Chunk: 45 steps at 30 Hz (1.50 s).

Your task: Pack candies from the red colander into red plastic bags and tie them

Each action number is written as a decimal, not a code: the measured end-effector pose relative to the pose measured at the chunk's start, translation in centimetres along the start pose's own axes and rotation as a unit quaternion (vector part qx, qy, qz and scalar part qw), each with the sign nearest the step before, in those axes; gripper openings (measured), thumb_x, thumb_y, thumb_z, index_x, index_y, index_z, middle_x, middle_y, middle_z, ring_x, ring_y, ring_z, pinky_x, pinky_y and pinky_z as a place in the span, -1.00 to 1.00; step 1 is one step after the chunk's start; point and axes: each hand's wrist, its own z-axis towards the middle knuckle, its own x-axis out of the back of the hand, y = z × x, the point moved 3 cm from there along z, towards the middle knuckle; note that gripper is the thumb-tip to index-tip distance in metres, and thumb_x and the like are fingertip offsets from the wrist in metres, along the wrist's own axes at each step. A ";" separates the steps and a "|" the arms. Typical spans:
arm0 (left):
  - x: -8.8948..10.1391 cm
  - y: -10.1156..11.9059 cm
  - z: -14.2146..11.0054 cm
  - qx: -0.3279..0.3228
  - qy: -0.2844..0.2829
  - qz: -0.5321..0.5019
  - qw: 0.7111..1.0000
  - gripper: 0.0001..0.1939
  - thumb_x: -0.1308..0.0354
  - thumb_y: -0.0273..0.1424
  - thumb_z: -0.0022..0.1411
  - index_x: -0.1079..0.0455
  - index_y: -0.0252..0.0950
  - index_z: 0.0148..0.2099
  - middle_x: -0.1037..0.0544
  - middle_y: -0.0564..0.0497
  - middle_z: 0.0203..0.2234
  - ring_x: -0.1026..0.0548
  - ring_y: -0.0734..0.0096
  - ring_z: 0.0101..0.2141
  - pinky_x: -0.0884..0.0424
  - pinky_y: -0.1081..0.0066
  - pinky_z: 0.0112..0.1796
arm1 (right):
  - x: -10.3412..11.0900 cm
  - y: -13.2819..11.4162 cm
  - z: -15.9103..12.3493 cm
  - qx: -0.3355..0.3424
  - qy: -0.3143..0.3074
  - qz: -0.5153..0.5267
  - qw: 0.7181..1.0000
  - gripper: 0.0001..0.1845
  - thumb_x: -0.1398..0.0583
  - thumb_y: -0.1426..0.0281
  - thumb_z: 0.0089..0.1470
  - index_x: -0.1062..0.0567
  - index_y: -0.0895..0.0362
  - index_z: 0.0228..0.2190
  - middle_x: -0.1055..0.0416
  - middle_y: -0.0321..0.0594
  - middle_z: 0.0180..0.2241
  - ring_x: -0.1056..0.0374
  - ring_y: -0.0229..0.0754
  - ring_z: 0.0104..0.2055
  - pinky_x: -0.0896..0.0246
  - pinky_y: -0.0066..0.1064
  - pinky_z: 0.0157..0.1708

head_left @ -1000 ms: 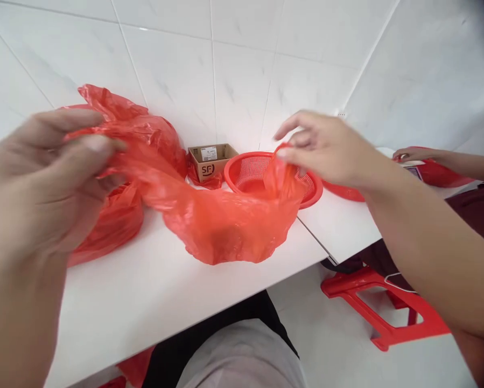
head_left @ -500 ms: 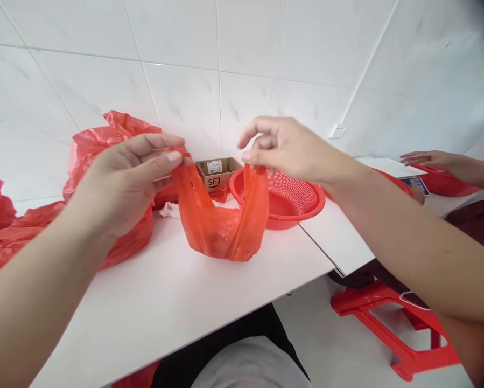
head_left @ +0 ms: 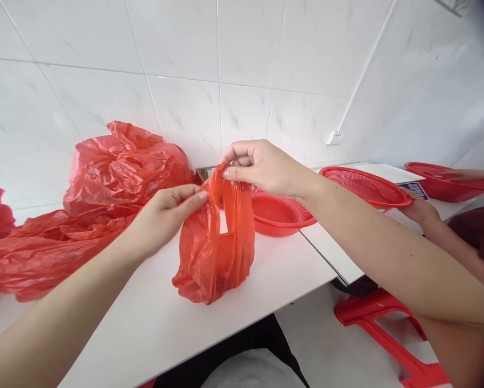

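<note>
A red plastic bag (head_left: 213,258) with loop handles hangs from both my hands, over the white table (head_left: 145,318). My left hand (head_left: 171,213) pinches the bag near its upper left side, thumb on top. Gathered handle plastic is gripped between the thumb and fingers of my right hand (head_left: 258,167), a little higher. The two handle ends are close together, with a gap showing between the straps. What the bag holds, if anything, I cannot make out. Right behind it stands a red plastic basket (head_left: 280,221), partly hidden by the bag and my right hand.
Big crumpled red bags (head_left: 124,167) are heaped on the left. A cardboard box (head_left: 204,173) shows behind my hands. To the right, another person's hand (head_left: 421,210) holds a red basket (head_left: 365,186); a further basket (head_left: 447,183) stands beyond. A red stool (head_left: 387,323) is below.
My hands have come together, drawing the bag's two handles from spread apart to nearly touching. The bag hangs lower and further left. The co-worker now holds a basket raised beside the table.
</note>
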 end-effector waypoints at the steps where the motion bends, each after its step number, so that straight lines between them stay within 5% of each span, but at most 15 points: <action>1: 0.1 -0.2 0.2 0.024 0.004 -0.048 0.999 -0.71 -0.17 -0.15 0.26 -0.55 -0.25 -0.20 -0.60 -0.09 -0.28 -0.54 0.23 -0.30 -0.51 0.27 -0.23 | 0.4 0.1 0.0 -0.002 0.008 -0.010 1.000 -0.94 -0.20 0.53 0.17 -0.45 0.17 -0.37 -0.36 -0.37 -0.56 -0.25 -0.35 -0.52 -0.13 -0.47 -0.50; 4: -0.1 -1.0 1.0 0.107 -0.013 -0.148 0.983 -0.74 -0.06 -0.23 0.31 -0.45 -0.25 -0.35 -0.48 0.01 -0.51 -0.53 0.29 -0.35 -0.51 0.33 -0.25 | 1.1 -0.1 -0.1 0.008 -0.014 -0.025 1.000 -0.96 -0.22 0.51 0.15 -0.43 0.17 -0.34 -0.37 -0.38 -0.56 -0.27 -0.34 -0.50 -0.13 -0.47 -0.49; 7: -1.3 -1.7 2.0 0.145 -0.032 -0.149 0.978 -0.76 -0.07 -0.41 0.25 -0.27 -0.25 -0.49 -0.13 0.16 -0.69 -0.27 0.52 -0.63 -0.36 0.50 -0.52 | 0.4 -1.0 -0.1 0.037 -0.159 -0.030 0.986 -0.96 -0.23 0.48 0.15 -0.42 0.15 -0.33 -0.39 -0.37 -0.52 -0.31 -0.33 -0.46 -0.19 -0.47 -0.45; 10: -2.4 -2.0 2.5 0.133 -0.028 -0.136 0.981 -0.78 -0.08 -0.55 0.17 -0.22 -0.26 -0.51 -0.08 0.17 -0.64 -0.03 0.59 -0.66 -0.11 0.57 -0.64 | -0.9 -1.4 0.5 0.058 -0.248 -0.039 0.966 -0.95 -0.23 0.43 0.16 -0.43 0.12 -0.35 -0.39 -0.38 -0.51 -0.30 -0.34 -0.46 -0.20 -0.46 -0.43; 17: -1.9 0.3 1.6 0.097 -0.073 -0.129 0.984 -0.76 -0.02 -0.33 0.27 -0.27 -0.20 -0.47 -0.13 0.11 -0.58 -0.11 0.46 -0.59 -0.31 0.39 -0.53 | -1.8 -0.2 2.9 0.020 -0.042 -0.024 0.999 -0.89 -0.22 0.51 0.12 -0.39 0.12 -0.42 -0.41 -0.32 -0.50 -0.26 -0.33 -0.48 -0.18 -0.47 -0.49; 23: -1.6 -0.3 1.8 0.104 -0.117 -0.016 0.988 -0.70 -0.21 -0.10 0.22 -0.46 -0.20 -0.42 -0.44 0.03 -0.54 -0.40 0.38 -0.51 -0.45 0.33 -0.41 | -2.5 0.6 2.4 0.056 -0.075 0.040 0.995 -0.85 -0.25 0.30 0.14 -0.42 0.07 -0.26 -0.46 -0.27 -0.32 -0.36 -0.25 -0.29 -0.30 -0.42 -0.34; 28: -0.4 -1.0 2.4 0.102 -0.074 -0.031 0.992 -0.43 -0.12 -0.06 0.28 -0.23 -0.22 -0.70 -0.17 0.10 -0.75 -0.16 0.51 -0.69 -0.31 0.40 -0.58 | -2.1 2.3 0.4 0.034 -0.046 -0.031 0.998 -0.82 -0.24 0.24 0.14 -0.43 0.10 -0.34 -0.43 -0.29 -0.39 -0.34 -0.26 -0.35 -0.26 -0.38 -0.33; 32: 0.8 -1.1 2.4 0.057 -0.099 -0.015 0.993 -0.60 -0.15 -0.08 0.25 -0.54 -0.25 -0.46 -0.53 -0.08 -0.54 -0.46 0.31 -0.49 -0.47 0.30 -0.38 | -2.4 1.8 -2.2 0.045 -0.038 0.003 0.998 -0.82 -0.23 0.28 0.16 -0.44 0.12 -0.40 -0.42 -0.32 -0.43 -0.31 -0.28 -0.39 -0.22 -0.41 -0.39; 35: 0.9 -0.8 2.2 0.019 -0.148 0.040 0.988 -0.81 -0.27 -0.21 0.17 -0.58 -0.19 -0.37 -0.59 -0.03 -0.48 -0.54 0.26 -0.38 -0.49 0.28 -0.26 | -3.2 1.7 -3.0 0.072 -0.067 0.040 0.994 -0.82 -0.25 0.26 0.16 -0.48 0.11 -0.38 -0.46 -0.27 -0.31 -0.37 -0.25 -0.26 -0.28 -0.40 -0.26; 38: 0.4 -0.6 1.7 0.000 -0.164 0.126 0.978 -0.89 -0.30 -0.27 0.12 -0.57 -0.13 -0.29 -0.61 0.03 -0.45 -0.57 0.27 -0.37 -0.49 0.30 -0.25 | -4.0 3.4 -2.4 0.055 -0.024 0.116 0.991 -0.81 -0.12 0.24 0.29 -0.47 0.06 -0.18 -0.47 -0.24 -0.16 -0.39 -0.23 -0.08 -0.29 -0.35 -0.05; 40: 0.0 -0.5 1.4 -0.037 -0.131 0.194 0.972 -0.95 -0.24 -0.34 0.14 -0.52 -0.14 -0.32 -0.60 0.06 -0.43 -0.57 0.29 -0.36 -0.48 0.33 -0.29 | -4.9 5.0 -1.8 0.014 -0.024 0.159 0.987 -0.76 -0.05 0.27 0.33 -0.44 0.04 -0.07 -0.46 -0.23 -0.10 -0.38 -0.23 -0.01 -0.28 -0.32 0.03; 45: -0.5 -0.7 0.5 -0.165 0.068 0.338 0.924 -0.86 -0.06 -0.51 0.13 -0.40 -0.18 -0.31 -0.55 0.03 -0.35 -0.50 0.30 -0.37 -0.39 0.33 -0.38 | -6.8 7.0 -1.6 -0.038 -0.082 0.188 0.978 -0.70 -0.05 0.33 0.33 -0.38 -0.01 0.06 -0.49 -0.29 -0.25 -0.44 -0.23 -0.14 -0.28 -0.22 0.07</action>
